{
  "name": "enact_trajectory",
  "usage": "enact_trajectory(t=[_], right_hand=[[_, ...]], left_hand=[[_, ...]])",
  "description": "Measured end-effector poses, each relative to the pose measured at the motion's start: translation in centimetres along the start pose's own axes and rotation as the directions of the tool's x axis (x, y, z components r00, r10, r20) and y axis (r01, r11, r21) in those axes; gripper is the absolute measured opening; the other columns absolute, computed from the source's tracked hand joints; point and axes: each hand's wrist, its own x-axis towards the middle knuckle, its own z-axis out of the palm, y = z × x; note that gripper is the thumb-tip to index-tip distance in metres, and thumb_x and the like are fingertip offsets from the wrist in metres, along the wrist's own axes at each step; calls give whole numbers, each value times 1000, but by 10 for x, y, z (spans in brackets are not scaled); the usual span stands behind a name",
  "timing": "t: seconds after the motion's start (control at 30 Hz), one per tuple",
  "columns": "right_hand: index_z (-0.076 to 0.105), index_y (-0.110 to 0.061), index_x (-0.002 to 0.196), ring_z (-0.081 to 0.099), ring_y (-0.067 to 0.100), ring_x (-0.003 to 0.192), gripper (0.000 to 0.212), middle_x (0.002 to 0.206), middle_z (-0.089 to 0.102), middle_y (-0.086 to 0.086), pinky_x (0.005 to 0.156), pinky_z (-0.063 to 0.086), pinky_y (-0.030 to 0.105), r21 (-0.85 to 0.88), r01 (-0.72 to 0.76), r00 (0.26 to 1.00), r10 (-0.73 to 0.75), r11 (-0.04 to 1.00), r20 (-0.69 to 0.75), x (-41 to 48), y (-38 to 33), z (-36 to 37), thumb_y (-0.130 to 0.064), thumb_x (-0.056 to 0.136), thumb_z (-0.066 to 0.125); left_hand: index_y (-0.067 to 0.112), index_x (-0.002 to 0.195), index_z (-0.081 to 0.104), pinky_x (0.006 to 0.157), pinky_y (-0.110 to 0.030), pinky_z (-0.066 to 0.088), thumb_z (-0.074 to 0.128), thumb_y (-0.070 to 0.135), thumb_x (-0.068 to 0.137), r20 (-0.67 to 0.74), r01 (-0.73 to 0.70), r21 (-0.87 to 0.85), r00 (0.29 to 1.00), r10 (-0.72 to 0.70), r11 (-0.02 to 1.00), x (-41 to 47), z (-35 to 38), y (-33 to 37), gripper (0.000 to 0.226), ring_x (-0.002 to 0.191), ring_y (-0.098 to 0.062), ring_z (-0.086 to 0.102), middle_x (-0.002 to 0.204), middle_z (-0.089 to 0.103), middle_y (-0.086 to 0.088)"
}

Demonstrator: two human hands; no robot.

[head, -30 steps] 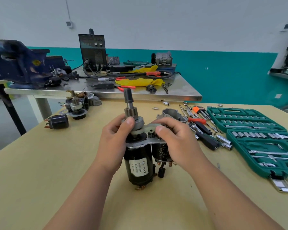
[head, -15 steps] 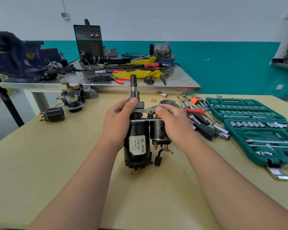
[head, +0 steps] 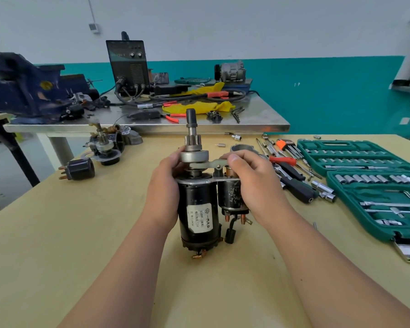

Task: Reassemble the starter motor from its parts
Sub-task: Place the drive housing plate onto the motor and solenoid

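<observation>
I recorded the starter motor (head: 197, 209) upright near the middle of the wooden table (head: 69, 245), label facing the camera. I could not tell whether its lower end rested on the surface or sat just above it. The shaft (head: 191, 119) pointed straight up, with the pinion (head: 193, 140) and a grey collar (head: 194, 156) below it.

The left hand (head: 163, 192) was wrapped round the top of the black motor body, fingers curled behind it and the thumb up against the collar. The right hand (head: 256, 185) was clamped round the solenoid (head: 230, 195), which sat touching the motor's right side. Its thumb lay on the end of the grey shift lever (head: 207, 165), which ran across from the collar.

A cast housing (head: 243, 147) lay just behind the right hand. To the right were a black-handled ratchet (head: 296, 189), hex keys (head: 285, 146) and an open green socket case (head: 374, 185). To the left, well apart, were a loose black solenoid (head: 79, 170) and a part-stripped assembly (head: 104, 149). A steel bench (head: 258, 119) stood beyond.
</observation>
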Motion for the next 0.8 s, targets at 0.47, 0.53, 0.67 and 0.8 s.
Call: enact_trajectory(t=[0.47, 0.53, 0.67, 0.8], right_hand=[[69, -30, 92, 59, -3, 70, 17, 72, 63, -21, 66, 47, 21, -3, -14, 1000, 14, 1000, 6, -4, -1, 1, -35, 93, 52], [67, -30, 96, 60, 1, 78, 18, 82, 65, -14, 71, 48, 24, 1, 7, 1000, -7, 1000, 18, -8, 1, -1, -35, 95, 50], [65, -28, 103, 54, -14, 80, 21, 89, 61, -27, 60, 37, 0, -18, 45, 999, -45, 999, 30, -15, 2, -8, -33, 99, 46], [64, -34, 100, 53, -15, 84, 28, 92, 60, -31, 64, 38, 5, -40, 44, 999, -42, 998, 32, -22, -2, -9, -47, 87, 42]], left_hand=[[16, 113, 67, 76, -35, 54, 56, 50, 77, 121, -178, 137, 979, 162, 974, -4, -2, -2, 51, 93, -24, 68, 101, 72, -8], [12, 117, 65, 71, -28, 53, 62, 43, 78, 133, -207, 141, 973, 189, 968, -7, -1, -2, 50, 89, -20, 68, 99, 71, -6], [9, 126, 60, 73, -21, 52, 65, 41, 75, 138, -286, 152, 954, 266, 946, -14, 1, -3, 60, 95, -15, 68, 102, 72, 0], [8, 124, 61, 74, -21, 52, 61, 44, 75, 169, -349, 172, 932, 322, 921, -22, 3, -3, 61, 96, -16, 67, 102, 72, 0]])
